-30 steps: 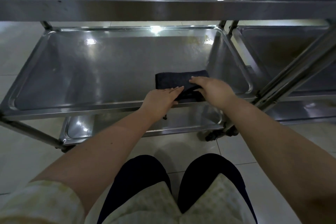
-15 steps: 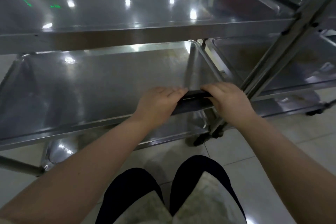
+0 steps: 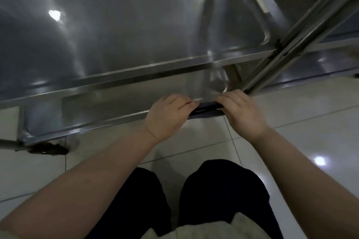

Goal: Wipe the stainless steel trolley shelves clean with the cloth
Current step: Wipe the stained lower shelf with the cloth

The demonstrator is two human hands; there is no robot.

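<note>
Glossy pale floor tiles (image 3: pixel 291 132); dark trousers (image 3: pixel 223 190); light garment hem (image 3: pixel 213 229) at bottom.

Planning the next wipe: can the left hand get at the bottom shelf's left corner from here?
Probably yes. The left hand holds the cloth at the bottom shelf front rim, and nothing visible blocks that rim leftward; the middle shelf overhangs, though.

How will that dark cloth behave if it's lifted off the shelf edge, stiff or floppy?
Probably floppy: the cloth bunches in folded layers between the left hand and right hand. Likely light, since a finger grip on each end holds it. It should slide easily on the smooth steel shelf.
</note>
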